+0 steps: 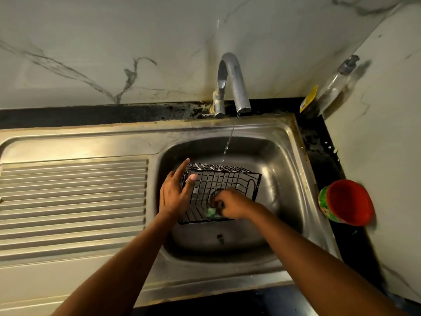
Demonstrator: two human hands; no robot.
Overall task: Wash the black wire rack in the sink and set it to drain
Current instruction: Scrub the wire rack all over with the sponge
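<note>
Rack down in the sink basin, tipped up on its side, black wire grid under a thin stream from the tap. Left hand flat against the rack's left end, fingers straight. Right hand curled round a green scrubber, pressed on the lower wires. Red tub on the counter, right of the sink; contents unclear.

It was a home kitchen: a stainless-steel sink with a ribbed draining board sat in a black stone tabletop. A curved chrome tap ran water into the sink. White grey-veined marble walls stood behind, and a clear pump bottle leaned in the corner.
</note>
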